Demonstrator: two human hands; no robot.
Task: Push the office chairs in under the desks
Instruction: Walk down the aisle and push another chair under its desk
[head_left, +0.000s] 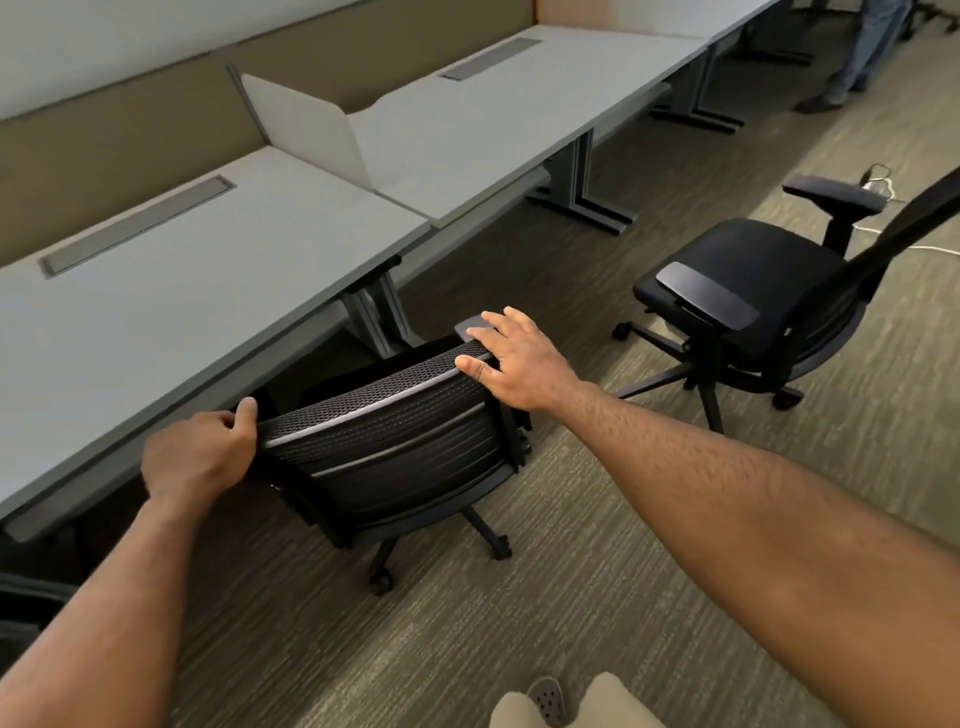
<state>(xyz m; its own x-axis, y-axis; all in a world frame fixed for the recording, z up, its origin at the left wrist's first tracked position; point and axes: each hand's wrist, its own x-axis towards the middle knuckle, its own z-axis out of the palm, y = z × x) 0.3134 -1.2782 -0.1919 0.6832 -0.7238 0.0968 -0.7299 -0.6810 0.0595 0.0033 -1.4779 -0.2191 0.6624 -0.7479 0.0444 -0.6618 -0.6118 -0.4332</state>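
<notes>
I grip the black mesh-backed office chair (395, 441), seat partly under the grey laminate desk (208, 291), left hand (200, 457) clenched on its top rail, right hand (511, 361) flat there; push evenly, armrests clearing the edge.

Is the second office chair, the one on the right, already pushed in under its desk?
No. The second chair stands out on the carpet, clear of the desk.

A white divider panel (306, 127) stands upright at the back; a white cable (883, 183) lies on the striped carpet (597, 597) at right. Another person's legs (862, 52) stand at top right.
</notes>
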